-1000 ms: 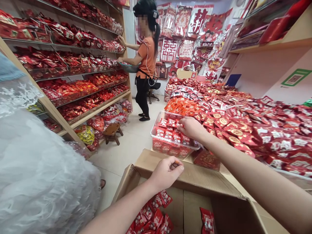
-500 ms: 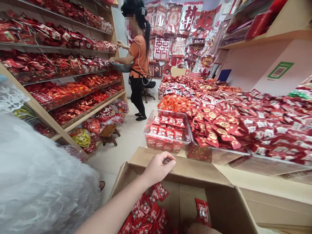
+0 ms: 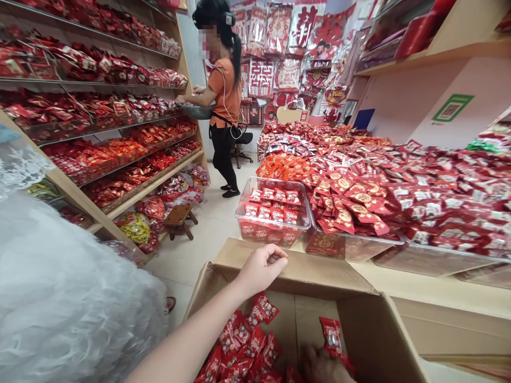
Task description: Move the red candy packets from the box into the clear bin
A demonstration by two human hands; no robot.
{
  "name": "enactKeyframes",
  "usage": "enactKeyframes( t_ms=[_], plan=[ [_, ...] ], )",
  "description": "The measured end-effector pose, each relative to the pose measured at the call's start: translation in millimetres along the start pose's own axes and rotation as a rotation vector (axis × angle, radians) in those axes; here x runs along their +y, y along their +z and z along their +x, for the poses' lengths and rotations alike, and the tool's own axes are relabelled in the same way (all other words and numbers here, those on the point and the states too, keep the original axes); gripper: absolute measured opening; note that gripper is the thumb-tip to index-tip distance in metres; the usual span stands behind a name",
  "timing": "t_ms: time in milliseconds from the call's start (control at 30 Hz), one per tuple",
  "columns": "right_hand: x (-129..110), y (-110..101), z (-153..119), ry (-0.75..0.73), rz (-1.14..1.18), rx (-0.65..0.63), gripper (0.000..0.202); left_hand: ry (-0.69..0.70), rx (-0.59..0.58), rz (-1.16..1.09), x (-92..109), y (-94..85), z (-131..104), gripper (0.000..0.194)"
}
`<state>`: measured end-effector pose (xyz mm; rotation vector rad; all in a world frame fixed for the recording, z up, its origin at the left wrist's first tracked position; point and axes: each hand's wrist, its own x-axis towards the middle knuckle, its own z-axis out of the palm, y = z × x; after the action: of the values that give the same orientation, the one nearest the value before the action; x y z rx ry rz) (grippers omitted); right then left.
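Note:
Over the cardboard box (image 3: 319, 266), my left hand (image 3: 263, 268) hangs with its fingers curled together; whatever they may hold is too hidden to name. Inside the box, red candy packets (image 3: 249, 346) are heaped at the left. My right hand (image 3: 321, 364) is low in the box at the bottom edge, dark and blurred, beside a single red packet (image 3: 332, 336); its fingers are not clear. Just beyond the box stands a clear plastic bin (image 3: 273, 213) with red packets arranged in rows.
More bins heaped with red packets (image 3: 359, 205) cover the table at right. A person (image 3: 225, 101) holding a basin (image 3: 197, 110) stands by the left shelves. A small wooden stool (image 3: 178, 218) and white lacy fabric (image 3: 75, 298) are at left.
My right hand shows more in the box, beside the single packet. My left hand has barely moved. The person at the shelves has drawn the raised hand down toward the basin.

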<state>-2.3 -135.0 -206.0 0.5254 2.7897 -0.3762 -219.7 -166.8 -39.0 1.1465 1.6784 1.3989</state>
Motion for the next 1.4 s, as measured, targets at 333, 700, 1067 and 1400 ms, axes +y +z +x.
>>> enactKeyframes(
  t_ms=[333, 700, 1067, 1400],
  plan=[
    [-13.7, -211.8, -4.5, -0.244, 0.611, 0.174, 0.03, -0.078, -0.358, -0.252, 21.5, -10.4, -9.2, 0.034],
    [-3.0, -194.2, 32.9, 0.01, 1.27, 0.413, 0.025, -0.207, -0.117, -0.253, 17.7, 4.5, -5.8, 0.036],
    [-10.8, -194.6, 31.0, 0.058, 1.523, 0.504, 0.023, -0.378, 0.082, -0.586, 21.0, 18.7, -4.9, 0.031],
    [-8.7, -196.7, 24.9, -0.011, 1.547, 0.418, 0.024, -0.319, -0.09, -0.458, 19.2, 6.6, -2.5, 0.035]
  ],
)
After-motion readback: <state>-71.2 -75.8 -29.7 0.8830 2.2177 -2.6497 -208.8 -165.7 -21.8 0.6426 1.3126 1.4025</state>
